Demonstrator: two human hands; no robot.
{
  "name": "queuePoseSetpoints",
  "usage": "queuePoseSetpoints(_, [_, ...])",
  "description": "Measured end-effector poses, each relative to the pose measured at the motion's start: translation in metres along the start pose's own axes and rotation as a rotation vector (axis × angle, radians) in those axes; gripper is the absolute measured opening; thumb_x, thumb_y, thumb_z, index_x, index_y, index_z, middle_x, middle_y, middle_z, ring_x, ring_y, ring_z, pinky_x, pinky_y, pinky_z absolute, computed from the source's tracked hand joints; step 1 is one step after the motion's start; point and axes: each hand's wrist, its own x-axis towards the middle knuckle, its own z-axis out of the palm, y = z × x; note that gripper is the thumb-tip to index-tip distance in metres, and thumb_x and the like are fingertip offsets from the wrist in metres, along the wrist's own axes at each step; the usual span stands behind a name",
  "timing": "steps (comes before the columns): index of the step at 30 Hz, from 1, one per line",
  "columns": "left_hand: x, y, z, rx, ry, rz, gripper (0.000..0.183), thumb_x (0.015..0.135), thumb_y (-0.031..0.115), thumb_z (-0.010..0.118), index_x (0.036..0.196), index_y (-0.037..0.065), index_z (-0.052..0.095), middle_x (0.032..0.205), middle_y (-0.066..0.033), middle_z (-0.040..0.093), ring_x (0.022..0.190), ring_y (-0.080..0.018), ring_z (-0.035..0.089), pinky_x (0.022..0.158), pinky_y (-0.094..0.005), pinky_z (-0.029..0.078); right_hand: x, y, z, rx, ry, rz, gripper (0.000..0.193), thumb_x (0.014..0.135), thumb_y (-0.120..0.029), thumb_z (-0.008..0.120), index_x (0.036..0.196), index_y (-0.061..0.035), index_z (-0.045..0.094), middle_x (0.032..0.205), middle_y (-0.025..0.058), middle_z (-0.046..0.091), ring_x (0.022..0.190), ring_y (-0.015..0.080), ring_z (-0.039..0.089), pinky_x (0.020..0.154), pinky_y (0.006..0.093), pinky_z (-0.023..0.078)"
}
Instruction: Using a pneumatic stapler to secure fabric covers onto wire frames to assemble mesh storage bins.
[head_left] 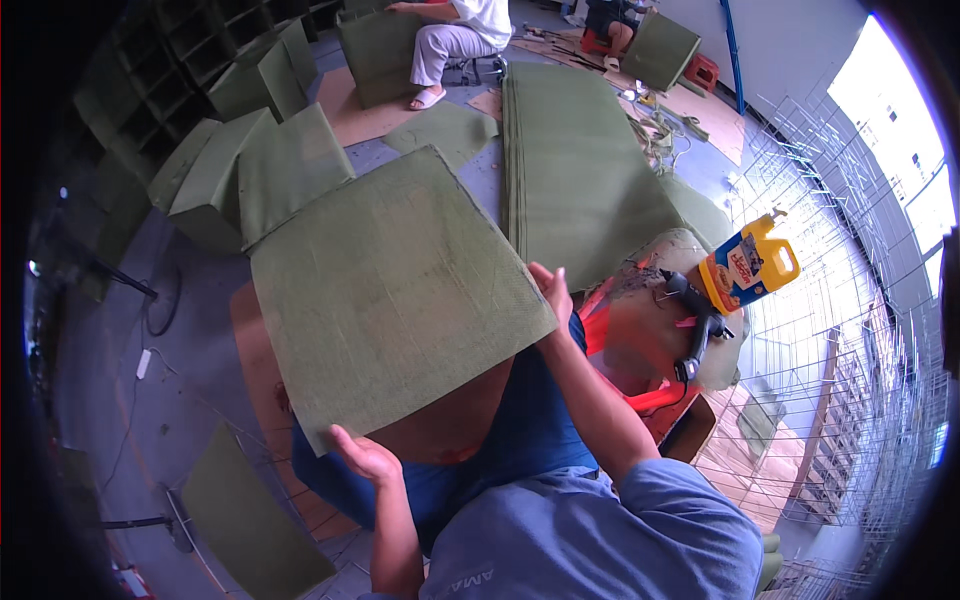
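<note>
Over my lap is a large square green fabric-covered panel (400, 280), tilted, with faint creases across its face. Whether it is one side of a box I cannot tell. At its near left corner my left hand (368, 460) grips the edge, thumb up against the corner and some fingers hidden. My right hand (550, 290) holds the right-hand corner, fingers bent around the edge. A brown surface (440, 415) shows below the panel's near edge, between my knees.
Right of me, a stained stool-like surface (640, 335) bears a black glue-gun-like tool (692, 330) and a yellow jug (750, 262). Green sheets (580, 160) are stacked ahead. Green boxes (215, 185) stand at left, wire frames (850, 350) at right. Two people sit farther off, one in light trousers (445, 50).
</note>
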Motion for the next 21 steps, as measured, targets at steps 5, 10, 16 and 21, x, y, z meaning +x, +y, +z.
queuePoseSetpoints(5, [0.006,0.025,-0.029,0.054,-0.211,0.060,0.055,0.110,0.024,0.054,0.152,-0.008,0.041,0.161,-0.0205,0.042,0.148,-0.0278,0.041,0.126,-0.0415,0.028,-0.094,-0.069,-0.027,-0.763,0.040,-0.308,0.034,0.105,-0.024,0.062,0.128,-0.0008,0.068,0.128,0.0072,0.070,0.115,0.0180,0.064,0.101,0.0329,0.049])
queuePoseSetpoints(10, [0.017,0.093,-0.034,0.309,-0.440,0.352,0.076,0.099,0.016,0.066,0.163,0.002,0.028,0.165,-0.0198,0.038,0.153,-0.0339,0.035,0.126,-0.0450,0.027,-0.150,-0.216,-0.111,-1.912,0.668,-0.668,0.046,0.096,-0.036,0.065,0.127,-0.0010,0.065,0.127,0.0202,0.067,0.124,0.0400,0.059,0.108,0.0487,0.046])
queuePoseSetpoints(16, [0.072,0.142,-0.038,1.105,-0.826,0.789,0.079,0.078,-0.006,0.073,0.153,0.005,0.048,0.165,-0.0199,0.040,0.152,-0.0423,0.038,0.124,-0.0533,0.033,-0.150,-0.244,-0.187,-1.641,0.655,0.035,0.046,0.091,-0.039,0.071,0.110,0.0032,0.071,0.096,0.0202,0.073,0.087,0.0326,0.071,0.081,0.0441,0.055])
queuePoseSetpoints(21, [0.096,0.158,-0.024,1.192,-0.990,0.881,0.064,0.071,-0.013,0.070,0.133,0.004,0.067,0.157,-0.0137,0.054,0.153,-0.0401,0.038,0.123,-0.0501,0.036,-0.148,-0.243,-0.171,-1.032,0.517,0.022,0.023,0.081,-0.019,0.073,0.092,-0.0014,0.064,0.084,0.0089,0.067,0.070,0.0190,0.065,0.063,0.0330,0.052])
